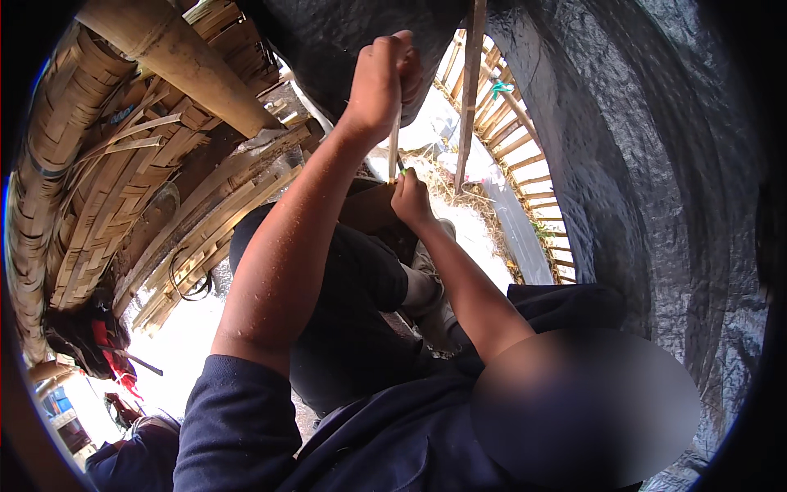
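Woven bamboo panels (98,189) and black plastic sheeting (639,164) frame a person splitting a thin bamboo strip (394,148). The left hand (381,82) is clenched around the strip's upper end; the right hand (410,197) pinches it lower down, beside a knee. The strip looks light, stiff and splintery, best gripped near its ends.

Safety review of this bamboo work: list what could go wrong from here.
1. The left hand and right hand grip the same thin bamboo strip close together; a slip could likely cut or splinter a palm.
2. The strip is held above the person's knee, so anything slipping downward may strike the leg.
3. A second loose strip hangs close by and might snag.
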Motion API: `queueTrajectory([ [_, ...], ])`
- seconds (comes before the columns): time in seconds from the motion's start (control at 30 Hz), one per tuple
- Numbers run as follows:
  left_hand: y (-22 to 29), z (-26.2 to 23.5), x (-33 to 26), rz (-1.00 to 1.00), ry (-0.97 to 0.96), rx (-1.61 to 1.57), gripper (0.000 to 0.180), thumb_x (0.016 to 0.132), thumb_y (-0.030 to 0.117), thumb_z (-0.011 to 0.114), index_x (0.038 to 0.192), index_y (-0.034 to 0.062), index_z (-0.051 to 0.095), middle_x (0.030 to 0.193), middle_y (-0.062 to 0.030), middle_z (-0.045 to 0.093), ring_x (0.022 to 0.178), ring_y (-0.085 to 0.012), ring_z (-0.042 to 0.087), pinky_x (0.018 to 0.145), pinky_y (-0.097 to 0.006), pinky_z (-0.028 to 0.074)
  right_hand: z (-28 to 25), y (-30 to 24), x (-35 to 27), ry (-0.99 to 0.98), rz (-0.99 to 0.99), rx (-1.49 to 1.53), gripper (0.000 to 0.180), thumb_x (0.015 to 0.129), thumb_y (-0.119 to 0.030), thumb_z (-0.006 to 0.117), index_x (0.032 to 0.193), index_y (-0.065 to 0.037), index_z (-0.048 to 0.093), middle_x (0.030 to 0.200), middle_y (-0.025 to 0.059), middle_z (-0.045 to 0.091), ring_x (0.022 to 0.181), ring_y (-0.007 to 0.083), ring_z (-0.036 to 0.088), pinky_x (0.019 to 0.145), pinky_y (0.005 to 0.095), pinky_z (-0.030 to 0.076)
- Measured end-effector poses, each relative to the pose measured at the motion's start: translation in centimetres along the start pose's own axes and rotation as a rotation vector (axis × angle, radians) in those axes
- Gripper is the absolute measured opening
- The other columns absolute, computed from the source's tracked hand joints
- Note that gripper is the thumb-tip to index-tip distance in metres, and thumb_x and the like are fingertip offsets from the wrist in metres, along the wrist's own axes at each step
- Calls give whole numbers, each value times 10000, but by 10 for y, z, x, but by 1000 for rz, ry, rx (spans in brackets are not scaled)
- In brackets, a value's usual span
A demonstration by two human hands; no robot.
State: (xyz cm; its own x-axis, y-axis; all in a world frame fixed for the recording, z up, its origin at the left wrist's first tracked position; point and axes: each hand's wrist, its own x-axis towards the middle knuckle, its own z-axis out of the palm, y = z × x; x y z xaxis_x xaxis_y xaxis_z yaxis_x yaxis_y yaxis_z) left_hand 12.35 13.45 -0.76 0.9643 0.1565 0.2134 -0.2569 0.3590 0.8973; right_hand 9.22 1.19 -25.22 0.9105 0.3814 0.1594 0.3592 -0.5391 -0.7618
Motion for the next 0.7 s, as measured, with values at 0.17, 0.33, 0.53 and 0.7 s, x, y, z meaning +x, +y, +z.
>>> queueTrajectory([
  [0.17, 6, -28, -14, 29, 46, 23, 458, 923, 343, 356, 530, 118, 285, 476, 37, 232, 432, -90, 195, 439, -287, 170, -21, -69, 17, -46, -59, -10, 119, 884, -97, 483, 866, 20, 497, 746, 296, 603, 695, 474, 605, 590, 518, 492],
  [0.33, 0, -1, -2, 30, -11, 15, 452, 906, 369, 359, 529, 145, 251, 471, 46, 208, 430, -89, 177, 437, -288, 162, -3, -1, -10, -62, 34, -3, 126, 882, -93, 478, 872, 31, 501, 776, 289, 614, 710, 457, 621, 626, 504, 509],
  [0.53, 12, -21, -14, 22, 92, 28, 451, 883, 390, 366, 517, 168, 222, 478, 45, 177, 433, -95, 148, 443, -286, 154, -19, -67, 10, -97, -1, -15, 200, 890, -135, 479, 930, 49, 545, 779, 286, 630, 785, 438, 639, 716, 490, 519],
  [0.7, -6, 3, 0, 15, 17, 0, 456, 889, 394, 363, 521, 164, 220, 475, 47, 179, 433, -96, 154, 442, -287, 153, 6, 37, -14, -185, 152, -87, 263, 869, -121, 469, 1019, 76, 556, 820, 289, 639, 802, 437, 641, 737, 498, 517],
])
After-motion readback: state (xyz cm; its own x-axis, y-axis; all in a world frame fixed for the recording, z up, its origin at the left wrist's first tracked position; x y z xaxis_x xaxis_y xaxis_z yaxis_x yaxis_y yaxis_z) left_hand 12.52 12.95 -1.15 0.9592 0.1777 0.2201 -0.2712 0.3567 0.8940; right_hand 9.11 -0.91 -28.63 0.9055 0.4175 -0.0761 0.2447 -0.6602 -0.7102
